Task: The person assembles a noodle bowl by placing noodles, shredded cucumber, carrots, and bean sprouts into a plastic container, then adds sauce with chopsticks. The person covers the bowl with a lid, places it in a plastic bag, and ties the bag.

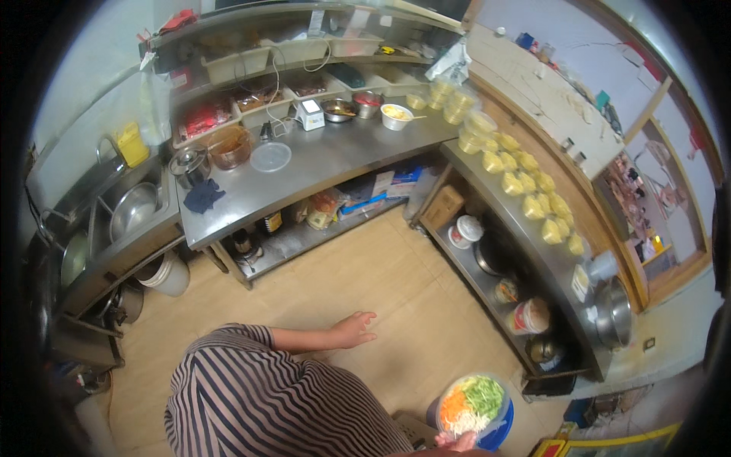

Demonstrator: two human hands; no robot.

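My left hand [353, 331] is held out over the tiled floor with nothing in it, its fingers apart. At the bottom of the view, my right hand [458, 442] grips the near rim of a clear plastic bowl [506, 403]. In the bowl lie shredded carrot [453, 401], green cucumber-like shreds [483, 396] and pale strands [465, 423], each in its own patch. Under the bowl shows a round blue thing [502, 435], partly hidden; whether the bowl touches it I cannot tell.
A steel counter [325, 149] carries sauce bowls, a white device [310, 115] and a dark cloth [204, 196]. Several bagged yellow portions [534, 205] line the side counter [491, 188], shelves below. At left is a sink with a metal bowl [135, 211]; a white bucket [169, 275] stands beneath.
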